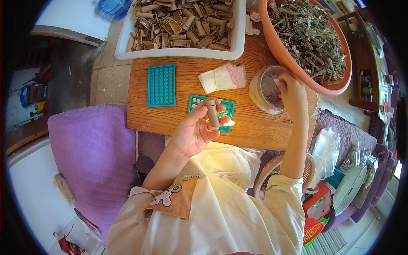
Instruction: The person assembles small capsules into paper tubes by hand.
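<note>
My left hand (191, 129) is closed around a brown plastic tube-shaped casing (212, 112) with a dark slot in its side. The casing stands nearly upright between thumb and fingers. Beneath it lies a teal tray (228, 105) with round cells, some holding white discs; my hand covers part of this tray. My right hand (293, 91) reaches over a round clear tub (256, 91) of flat grey pieces (270, 87). Its thumb and fingers pinch a small pale piece (276, 81), too small to name.
Another teal tray (161, 85) and a stack of small pale packets (221, 78) lie on the wooden table (140, 117). At the back stand a white bin (182, 54) of brown casings and an orange basin (349, 72) heaped with clear-wrapped parts. A purple padded seat (85, 157) is at left.
</note>
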The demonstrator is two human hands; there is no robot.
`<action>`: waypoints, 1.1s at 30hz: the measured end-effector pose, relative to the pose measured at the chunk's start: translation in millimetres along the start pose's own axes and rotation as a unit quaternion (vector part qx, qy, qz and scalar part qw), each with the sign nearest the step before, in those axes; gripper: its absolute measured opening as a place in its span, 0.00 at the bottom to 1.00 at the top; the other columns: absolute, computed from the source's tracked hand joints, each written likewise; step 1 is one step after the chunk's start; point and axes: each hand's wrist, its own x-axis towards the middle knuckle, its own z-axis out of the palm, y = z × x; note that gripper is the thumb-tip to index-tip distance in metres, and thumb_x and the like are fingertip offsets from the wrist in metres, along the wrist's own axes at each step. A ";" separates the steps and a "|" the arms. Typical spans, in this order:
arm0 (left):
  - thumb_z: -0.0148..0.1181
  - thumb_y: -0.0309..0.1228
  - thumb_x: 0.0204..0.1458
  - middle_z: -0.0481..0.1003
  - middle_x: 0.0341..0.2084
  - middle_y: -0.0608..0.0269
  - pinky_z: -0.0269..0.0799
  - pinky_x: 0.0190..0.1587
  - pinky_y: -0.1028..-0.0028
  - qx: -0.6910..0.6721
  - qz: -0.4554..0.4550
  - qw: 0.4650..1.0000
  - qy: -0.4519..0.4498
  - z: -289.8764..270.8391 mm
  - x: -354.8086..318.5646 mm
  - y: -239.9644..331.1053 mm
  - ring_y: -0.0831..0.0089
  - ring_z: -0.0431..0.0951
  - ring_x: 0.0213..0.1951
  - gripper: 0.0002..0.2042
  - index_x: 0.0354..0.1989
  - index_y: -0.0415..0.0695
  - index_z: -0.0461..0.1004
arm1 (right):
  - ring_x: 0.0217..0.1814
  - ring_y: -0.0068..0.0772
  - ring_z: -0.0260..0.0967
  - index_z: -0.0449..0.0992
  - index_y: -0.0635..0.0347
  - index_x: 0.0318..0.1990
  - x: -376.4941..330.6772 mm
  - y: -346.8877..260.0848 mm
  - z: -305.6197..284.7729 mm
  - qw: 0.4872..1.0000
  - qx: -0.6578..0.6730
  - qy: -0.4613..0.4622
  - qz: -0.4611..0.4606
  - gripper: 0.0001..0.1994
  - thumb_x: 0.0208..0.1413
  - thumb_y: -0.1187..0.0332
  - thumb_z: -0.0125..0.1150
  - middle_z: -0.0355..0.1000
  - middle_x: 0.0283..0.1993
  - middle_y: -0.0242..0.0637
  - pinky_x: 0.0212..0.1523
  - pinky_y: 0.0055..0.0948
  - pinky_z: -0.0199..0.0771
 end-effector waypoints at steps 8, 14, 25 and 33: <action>0.45 0.36 0.54 0.69 0.41 0.57 0.78 0.29 0.74 -0.012 -0.014 0.999 0.028 5.0 -2.7 0.0 0.61 0.72 0.44 0.15 0.47 0.40 0.62 | 0.29 0.48 0.67 0.72 0.60 0.30 -15.5 -22.7 -0.3 0.997 0.008 0.068 -0.032 0.04 0.47 0.75 0.51 0.68 0.28 0.45 0.29 0.36 0.65; 0.45 0.36 0.54 0.69 0.42 0.56 0.78 0.27 0.76 0.002 -0.019 0.998 0.054 7.0 -3.9 -2.0 0.61 0.73 0.42 0.16 0.47 0.40 0.61 | 0.28 0.41 0.65 0.73 0.61 0.31 -27.5 -48.5 3.1 0.988 0.061 0.111 -0.086 0.06 0.44 0.79 0.52 0.66 0.28 0.41 0.28 0.32 0.66; 0.41 0.40 0.56 0.70 0.32 0.64 0.67 0.15 0.86 0.243 -0.001 0.970 -0.015 6.0 -5.4 -9.7 0.68 0.78 0.30 0.20 0.52 0.41 0.56 | 0.24 0.36 0.68 0.68 0.60 0.30 -59.5 -105.7 9.6 0.942 0.219 -0.018 -0.253 0.09 0.38 0.81 0.56 0.68 0.26 0.36 0.21 0.28 0.67; 0.43 0.41 0.55 0.70 0.36 0.62 0.66 0.17 0.86 0.364 -0.037 0.930 0.019 7.5 -11.2 -3.9 0.73 0.77 0.28 0.18 0.50 0.43 0.60 | 0.21 0.35 0.67 0.66 0.60 0.30 -64.5 -102.0 6.5 0.938 0.173 -0.058 -0.294 0.09 0.40 0.80 0.56 0.66 0.23 0.36 0.19 0.29 0.66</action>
